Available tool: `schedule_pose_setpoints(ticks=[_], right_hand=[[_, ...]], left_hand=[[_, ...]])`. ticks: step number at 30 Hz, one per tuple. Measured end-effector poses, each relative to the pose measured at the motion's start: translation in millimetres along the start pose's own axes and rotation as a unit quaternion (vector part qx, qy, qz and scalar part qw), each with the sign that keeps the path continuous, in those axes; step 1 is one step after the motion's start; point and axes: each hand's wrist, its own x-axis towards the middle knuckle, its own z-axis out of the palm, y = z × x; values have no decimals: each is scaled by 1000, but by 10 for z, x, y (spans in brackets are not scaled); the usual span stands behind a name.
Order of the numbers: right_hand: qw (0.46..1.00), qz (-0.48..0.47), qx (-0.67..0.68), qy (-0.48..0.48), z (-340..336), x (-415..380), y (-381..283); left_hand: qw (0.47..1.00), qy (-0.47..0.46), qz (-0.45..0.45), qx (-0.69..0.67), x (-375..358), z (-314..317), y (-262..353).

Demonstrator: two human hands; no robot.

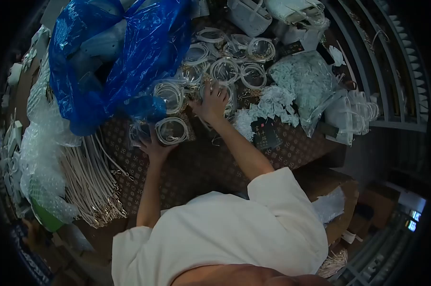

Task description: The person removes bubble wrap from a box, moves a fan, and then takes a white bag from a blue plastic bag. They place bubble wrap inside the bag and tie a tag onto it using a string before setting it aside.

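A dim workroom seen from above: a table point(201, 167) covered in brown patterned cloth, crowded with packing goods. Just left of the frame's centre, the left hand point(154, 148) cups a clear bagged coil of white strap point(171, 130) from below, fingers curled under its lower edge, apparently to steady it flat on the cloth. Slightly above and right of it, the right hand point(210, 104) lies spread, fingers splayed and open, pressing on the near edge of a heap of similar bagged coils point(225, 66) that fills the upper middle; whether it pinches one bag I cannot tell. A large blue plastic bag point(115, 52) slumps at the upper left, its lower fold touching the coils beside the left hand. Loose white straps with metal clasps point(94, 183) fan along the left edge of the table, next to bubble wrap point(41, 143). Pale handbags point(272, 14) stand at the top, small white pieces point(272, 102) to the right.
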Motion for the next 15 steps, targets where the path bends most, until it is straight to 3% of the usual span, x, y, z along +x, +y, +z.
schedule_pose_setpoints(ticks=[2, 4, 5, 7, 8, 9, 10, 12, 14, 15], right_hand=[[997, -34, 18, -61, -102, -163, -59], [981, -144, -55, -116, -213, -212, 20], [977, -169, -44, -119, -357, -128, 42], [942, -222, 9, -250, -834, 147, -95], [936, -249, 15, -250, -1029, 217, -333], [909, -316, 209, -172, -1254, 250, -565], [840, -360, 395, -97, -1454, 280, -786], [747, -464, 470, -77, -1708, 390, -1352], [726, -537, 428, -40, -1458, 727, -1881], [751, -525, 396, -47, -1235, 939, -2125]], left_hand=[[1000, 2, -11, 6, 108, 87, 49], [999, 10, -32, 11, 98, 90, 85], [999, 20, 2, -43, 80, 74, 199], [990, 35, 49, -125, 69, 76, 374], [985, 38, 64, -157, 50, 105, 431], [986, 53, 46, -149, 77, 105, 444], [988, 22, 74, -137, 83, 113, 447], [988, -4, 86, -128, 40, 100, 464], [983, -84, 40, -158, -21, -33, 470], [984, -79, 33, -156, -77, -60, 420]])
